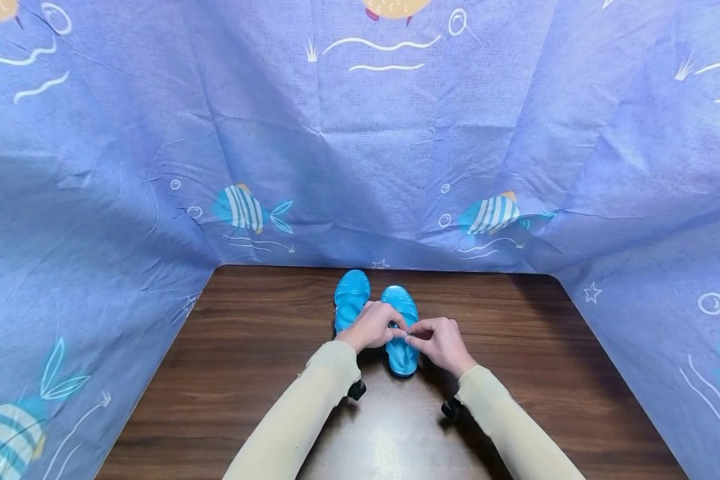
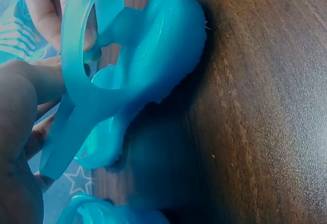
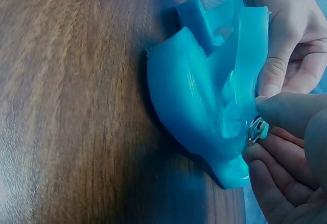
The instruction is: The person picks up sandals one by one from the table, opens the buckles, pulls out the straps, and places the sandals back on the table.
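Observation:
Two blue jelly sandals lie side by side on the table, toes toward the back. The right sandal (image 1: 399, 301) is between both hands; its ankle strap (image 2: 74, 112) stands up in a loop in the left wrist view. My left hand (image 1: 373, 327) pinches this strap between thumb and index finger, in front of the left sandal (image 1: 352, 291), whose heel it hides. From the right, my right hand (image 1: 443, 343) pinches the small metal buckle (image 3: 257, 130) at the strap's side. The fingertips of the hands meet above the sandal.
The dark wooden table (image 1: 264, 333) reaches back to a blue fish-print cloth (image 1: 360, 167), which hangs behind and along both sides. A black wrist band part (image 1: 357, 389) shows below the left sleeve, another black piece (image 1: 452, 409) below the right.

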A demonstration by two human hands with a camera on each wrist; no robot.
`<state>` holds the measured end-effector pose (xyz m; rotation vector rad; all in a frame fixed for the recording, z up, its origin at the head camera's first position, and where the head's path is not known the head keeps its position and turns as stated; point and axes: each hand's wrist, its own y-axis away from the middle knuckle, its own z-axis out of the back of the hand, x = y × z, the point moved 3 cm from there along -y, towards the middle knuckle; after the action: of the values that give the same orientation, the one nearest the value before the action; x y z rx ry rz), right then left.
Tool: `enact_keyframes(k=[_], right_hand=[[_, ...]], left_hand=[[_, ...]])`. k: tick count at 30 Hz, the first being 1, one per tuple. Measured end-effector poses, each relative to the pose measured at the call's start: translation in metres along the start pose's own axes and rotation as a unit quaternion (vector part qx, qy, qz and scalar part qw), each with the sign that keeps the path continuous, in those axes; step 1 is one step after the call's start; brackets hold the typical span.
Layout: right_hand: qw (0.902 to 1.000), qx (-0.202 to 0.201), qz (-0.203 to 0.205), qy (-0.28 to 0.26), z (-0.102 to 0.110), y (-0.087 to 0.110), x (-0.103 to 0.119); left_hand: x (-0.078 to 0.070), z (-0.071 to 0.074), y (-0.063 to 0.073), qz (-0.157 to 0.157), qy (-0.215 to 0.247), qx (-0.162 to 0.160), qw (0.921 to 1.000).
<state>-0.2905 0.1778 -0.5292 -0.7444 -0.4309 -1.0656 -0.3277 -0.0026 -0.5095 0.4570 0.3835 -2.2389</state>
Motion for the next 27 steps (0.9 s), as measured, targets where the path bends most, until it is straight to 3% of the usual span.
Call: enact_keyframes(k=[12, 21, 27], right_hand=[[0.9999, -0.001, -0.008, 0.013, 0.004, 0.001, 0.0], [0.9999, -0.001, -0.009, 0.005, 0.002, 0.003, -0.001], [1.0, -0.009, 0.001, -0.001, 0.0, 0.004, -0.001]], left_hand=[[0.004, 0.009, 0.001, -0.001, 0.005, 0.002, 1.0], [-0.004, 0.003, -0.002, -0.021, -0.053, 0.009, 0.9983], [-0.005, 0.001, -0.003, -0.024, -0.052, 0.007, 0.9983]])
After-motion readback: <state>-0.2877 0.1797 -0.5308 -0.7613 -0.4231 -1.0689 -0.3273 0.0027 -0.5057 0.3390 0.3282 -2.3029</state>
